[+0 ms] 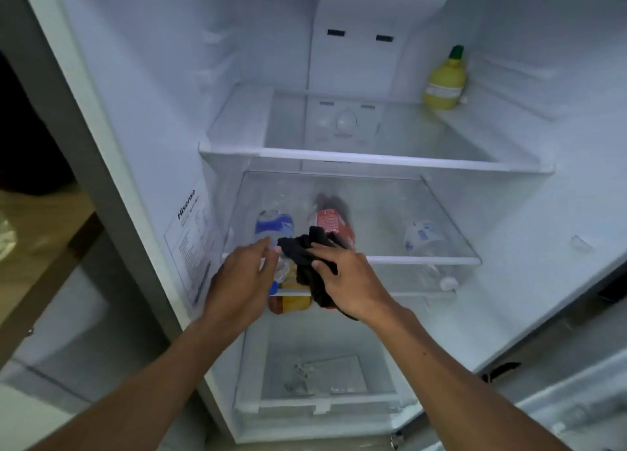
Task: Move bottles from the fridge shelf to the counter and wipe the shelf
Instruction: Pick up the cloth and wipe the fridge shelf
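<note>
On the middle glass shelf (451, 260) of the open fridge lie three bottles: a blue-labelled water bottle (273, 225) at the left, a red-labelled cola bottle (330, 221) in the middle, and a clear bottle with a pale label (424, 235) at the right. My right hand (346, 281) is shut on a black cloth (307, 257) at the shelf's front edge. My left hand (242, 281) reaches in beside it, fingers apart, its fingertips near the blue-labelled bottle's neck. The cloth hides the cola bottle's front end.
A yellow lemon-juice bottle with a green cap (446, 81) stands at the back right of the upper shelf (373, 159). A yellow and red bottle (291, 303) lies below the middle shelf. The crisper drawer (319, 406) sits at the bottom. The fridge door (576, 383) hangs open at right.
</note>
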Demonstrator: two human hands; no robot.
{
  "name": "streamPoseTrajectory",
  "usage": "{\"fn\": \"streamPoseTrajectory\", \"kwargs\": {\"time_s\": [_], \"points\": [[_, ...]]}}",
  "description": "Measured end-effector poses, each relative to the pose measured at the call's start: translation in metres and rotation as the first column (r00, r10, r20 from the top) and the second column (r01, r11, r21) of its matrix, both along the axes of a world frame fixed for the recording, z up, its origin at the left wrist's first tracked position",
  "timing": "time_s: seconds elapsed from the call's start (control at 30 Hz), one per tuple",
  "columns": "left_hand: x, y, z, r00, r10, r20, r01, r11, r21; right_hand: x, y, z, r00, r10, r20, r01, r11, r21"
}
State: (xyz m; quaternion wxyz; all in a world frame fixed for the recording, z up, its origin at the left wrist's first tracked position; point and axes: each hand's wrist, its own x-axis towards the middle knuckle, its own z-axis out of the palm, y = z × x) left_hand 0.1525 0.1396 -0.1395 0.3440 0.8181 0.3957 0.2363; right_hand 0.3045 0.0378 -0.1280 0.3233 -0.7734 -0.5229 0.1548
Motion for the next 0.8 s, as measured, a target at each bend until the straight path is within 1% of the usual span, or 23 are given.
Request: {"fn": "streamPoseTrajectory", "kwargs": {"time_s": [0.03, 0.17, 0.23, 0.3, 0.33, 0.43, 0.47, 0.53, 0.6, 0.67, 0.73, 0.8], "points": [[0.006, -0.001, 0.006, 1.0, 0.017, 0.004, -0.017, 0.999, 0.031, -0.001, 0.0, 0.0, 1.0, 0.0, 0.007, 0.001, 1.0, -0.004], [0.031, 0.001, 0.019, 0.99, 0.069, -0.126, -0.057, 0.994, 0.096, 0.0, 0.003, 0.004, 0.999, -0.041, -0.005, 0.041, 0.999, 0.032], [0.037, 0.007, 0.016, 0.976, 0.082, -0.202, -0.062, 0.993, 0.099, 0.008, 0.007, 0.006, 0.998, -0.043, 0.041, 0.042, 0.999, 0.033], [0.04, 0.012, 0.013, 0.963, 0.098, -0.252, -0.072, 0.991, 0.109, 0.018, 0.013, 0.008, 0.99, -0.027, 0.135, 0.033, 0.999, -0.038], [0.04, 0.013, 0.012, 0.963, 0.105, -0.249, -0.083, 0.992, 0.096, 0.023, 0.017, 0.01, 0.982, -0.019, 0.19, 0.039, 0.994, -0.103], [0.04, 0.013, 0.014, 0.981, 0.107, -0.16, -0.101, 0.994, 0.042, 0.031, 0.026, 0.02, 0.945, 0.029, 0.325, 0.066, 0.958, -0.28], [0.038, 0.014, 0.014, 0.984, 0.104, -0.144, -0.099, 0.994, 0.042, 0.032, 0.028, 0.023, 0.932, 0.048, 0.358, 0.067, 0.951, -0.302], [0.033, 0.012, 0.017, 0.988, 0.091, -0.124, -0.085, 0.995, 0.059, 0.033, 0.029, 0.025, 0.915, 0.048, 0.401, 0.076, 0.954, -0.288], [0.025, 0.005, 0.025, 0.991, 0.074, -0.115, -0.065, 0.995, 0.075, 0.031, 0.026, 0.028, 0.929, 0.007, 0.371, 0.096, 0.962, -0.257], [0.015, -0.004, 0.035, 0.991, 0.061, -0.117, -0.051, 0.996, 0.08, 0.024, 0.018, 0.032, 0.955, -0.05, 0.292, 0.12, 0.966, -0.227], [0.002, -0.014, 0.047, 0.99, 0.041, -0.132, -0.03, 0.995, 0.09, 0.017, 0.005, 0.037, 0.968, -0.072, 0.241, 0.125, 0.969, -0.213], [-0.013, -0.025, 0.06, 0.99, 0.024, -0.142, -0.004, 0.99, 0.144, 0.007, -0.013, 0.044, 0.971, -0.085, 0.223, 0.129, 0.973, -0.191]]}}
